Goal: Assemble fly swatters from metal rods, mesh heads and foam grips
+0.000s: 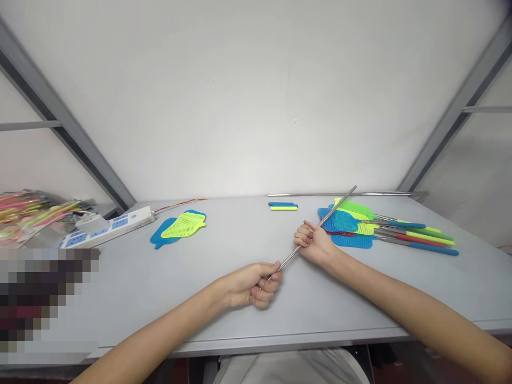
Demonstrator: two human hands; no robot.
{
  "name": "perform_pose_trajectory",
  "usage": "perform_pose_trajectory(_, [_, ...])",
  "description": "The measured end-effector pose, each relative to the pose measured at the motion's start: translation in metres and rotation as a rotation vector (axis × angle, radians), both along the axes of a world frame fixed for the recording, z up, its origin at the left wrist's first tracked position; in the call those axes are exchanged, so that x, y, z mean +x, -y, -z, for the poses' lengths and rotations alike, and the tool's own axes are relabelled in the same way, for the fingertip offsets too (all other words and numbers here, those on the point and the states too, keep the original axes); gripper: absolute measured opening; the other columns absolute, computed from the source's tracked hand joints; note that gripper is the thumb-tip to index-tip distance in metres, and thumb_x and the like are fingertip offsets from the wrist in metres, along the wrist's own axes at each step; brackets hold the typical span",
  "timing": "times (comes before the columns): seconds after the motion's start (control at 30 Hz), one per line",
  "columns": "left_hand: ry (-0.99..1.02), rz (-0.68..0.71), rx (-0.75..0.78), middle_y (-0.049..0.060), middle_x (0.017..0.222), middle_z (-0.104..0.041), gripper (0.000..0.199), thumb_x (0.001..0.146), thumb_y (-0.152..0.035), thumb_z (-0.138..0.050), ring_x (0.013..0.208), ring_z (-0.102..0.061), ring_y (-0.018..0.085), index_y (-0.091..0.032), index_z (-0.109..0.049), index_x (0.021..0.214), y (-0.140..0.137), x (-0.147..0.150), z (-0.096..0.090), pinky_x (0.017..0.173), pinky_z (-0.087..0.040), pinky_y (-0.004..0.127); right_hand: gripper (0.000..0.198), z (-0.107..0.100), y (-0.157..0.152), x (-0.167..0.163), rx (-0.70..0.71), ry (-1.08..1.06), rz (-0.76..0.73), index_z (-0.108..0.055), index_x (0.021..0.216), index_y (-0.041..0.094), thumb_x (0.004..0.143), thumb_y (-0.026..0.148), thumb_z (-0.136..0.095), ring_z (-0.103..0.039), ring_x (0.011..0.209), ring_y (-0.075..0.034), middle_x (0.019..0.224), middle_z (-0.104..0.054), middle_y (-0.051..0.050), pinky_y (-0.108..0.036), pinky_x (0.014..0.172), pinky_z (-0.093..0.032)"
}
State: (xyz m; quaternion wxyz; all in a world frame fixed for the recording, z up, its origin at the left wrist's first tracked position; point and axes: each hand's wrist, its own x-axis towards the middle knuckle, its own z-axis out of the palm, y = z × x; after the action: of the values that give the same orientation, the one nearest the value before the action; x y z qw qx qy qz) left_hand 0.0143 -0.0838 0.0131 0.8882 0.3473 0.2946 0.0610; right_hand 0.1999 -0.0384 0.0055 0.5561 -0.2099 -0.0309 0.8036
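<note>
A thin metal rod (338, 206) slants up to the right over the table, held in both fists. My left hand (256, 285) grips its lower end, and part of that end is hidden in the fingers. Further up, my right hand (314, 242) is wrapped round the rod, leaving its far end sticking out. Beyond the right hand lies a pile of fly swatters with blue, green and red mesh heads (340, 221) and coloured handles (434, 252). To the left are a yellow-green swatter head (184, 224) and a blue swatter head (163, 236) partly under it.
Two short handle tubes, one blue (282, 204) and one yellow (284, 208), lie near the wall. More metal rods (312, 194) run along the table's back edge. A power strip (116, 225) sits at the left, beside a heap of colourful packaged items (36, 213).
</note>
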Motion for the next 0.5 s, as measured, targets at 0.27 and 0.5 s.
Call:
perform_pose_trajectory(0.27, [-0.024,-0.039,0.034,-0.009,0.043,-0.016,0.031,0.086,-0.039,-0.034,0.033,-0.006,0.004,-0.017,-0.036,0.065,0.0009,0.0002,0.0004,0.032,-0.005,0.017,0.035,0.0005,0.0042,-0.0018,0.077,-0.036,0.057,-0.014,0.054,0.019,0.083,0.02,-0.034,-0.014,0.032,-0.006,0.041,-0.014,0.008,-0.019,0.03,-0.016])
perform_pose_trajectory(0.5, [-0.033,-0.017,0.013,-0.009,0.043,-0.016,0.029,0.086,-0.037,-0.034,0.033,-0.006,0.004,-0.017,-0.036,0.065,0.0006,-0.0005,0.0,0.032,-0.006,0.017,0.035,0.005,0.0096,-0.0065,0.029,-0.052,0.078,-0.012,0.054,0.019,0.083,0.02,-0.032,-0.013,0.031,-0.006,0.04,-0.012,0.008,-0.019,0.029,-0.015])
